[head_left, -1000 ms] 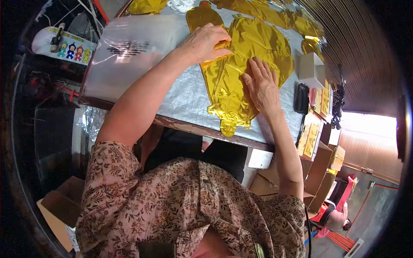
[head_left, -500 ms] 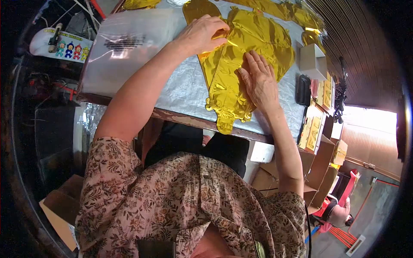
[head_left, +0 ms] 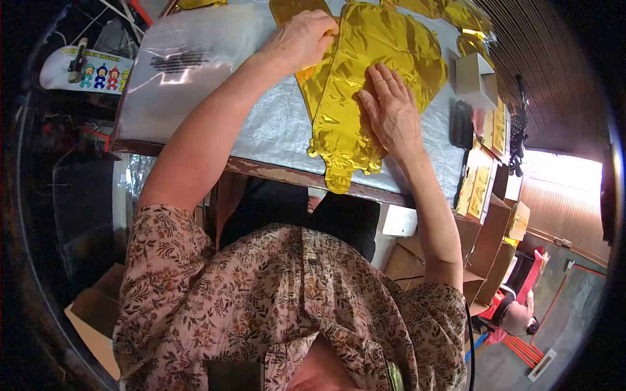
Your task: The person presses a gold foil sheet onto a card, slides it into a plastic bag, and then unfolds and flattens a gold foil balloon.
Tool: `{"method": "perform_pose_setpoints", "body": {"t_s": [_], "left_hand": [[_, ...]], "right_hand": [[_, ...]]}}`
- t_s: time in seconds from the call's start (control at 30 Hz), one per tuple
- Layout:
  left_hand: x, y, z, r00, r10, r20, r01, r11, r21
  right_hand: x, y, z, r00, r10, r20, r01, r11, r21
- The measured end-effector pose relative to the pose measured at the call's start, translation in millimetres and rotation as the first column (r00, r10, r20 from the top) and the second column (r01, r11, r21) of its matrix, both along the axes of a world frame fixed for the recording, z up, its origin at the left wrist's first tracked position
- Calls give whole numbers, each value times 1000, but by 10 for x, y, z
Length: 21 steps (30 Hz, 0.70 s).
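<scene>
Gold foil balloon (head_left: 365,85) lies flat on the silver-covered surface (head_left: 274,124), its narrow scalloped tail hanging just over the near edge. Writing first: the clear plastic bag (head_left: 189,72) toward the left end of the surface has a block of dark print on it, way too blurry to read. Off the left edge there's a white card (head_left: 85,68) with four little cartoon figures and a yellow line of text on top, also unreadable for me. Yellow printed packs (head_left: 479,186) sit stacked off the right end; can't make out any lettering on those either. As for hands, the left hand (head_left: 303,39) is reached out to the far edge with a long straight forearm, fingers curled down, its grip pinching the left border of the balloon. The right hand (head_left: 390,114) lies flat on the balloon's middle, palm down, fingers spread and pointing away from the body, grip released, just pressing the foil. A small white box (head_left: 476,81) and a black device (head_left: 462,124) sit near the right edge, just beside that hand. More gold foil (head_left: 450,16) is piled along the far edge.
</scene>
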<state>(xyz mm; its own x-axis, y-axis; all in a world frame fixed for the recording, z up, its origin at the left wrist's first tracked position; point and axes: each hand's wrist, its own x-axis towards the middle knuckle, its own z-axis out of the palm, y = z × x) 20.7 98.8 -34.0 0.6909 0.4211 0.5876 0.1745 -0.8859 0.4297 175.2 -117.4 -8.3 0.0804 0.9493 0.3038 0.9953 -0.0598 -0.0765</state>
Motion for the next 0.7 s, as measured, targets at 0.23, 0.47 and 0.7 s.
{"method": "perform_pose_setpoints", "body": {"t_s": [0.23, 0.47, 0.7], "left_hand": [[34, -241, 100, 987, -149, -64, 147, 988, -41], [18, -246, 72, 985, -151, -77, 154, 988, 23], [30, -234, 71, 982, -162, -95, 162, 987, -8]], "right_hand": [[0, -3, -15, 1000, 11, 2, -11, 999, 36], [-19, -21, 9, 999, 20, -31, -18, 998, 57], [9, -11, -16, 999, 26, -41, -23, 997, 73]]}}
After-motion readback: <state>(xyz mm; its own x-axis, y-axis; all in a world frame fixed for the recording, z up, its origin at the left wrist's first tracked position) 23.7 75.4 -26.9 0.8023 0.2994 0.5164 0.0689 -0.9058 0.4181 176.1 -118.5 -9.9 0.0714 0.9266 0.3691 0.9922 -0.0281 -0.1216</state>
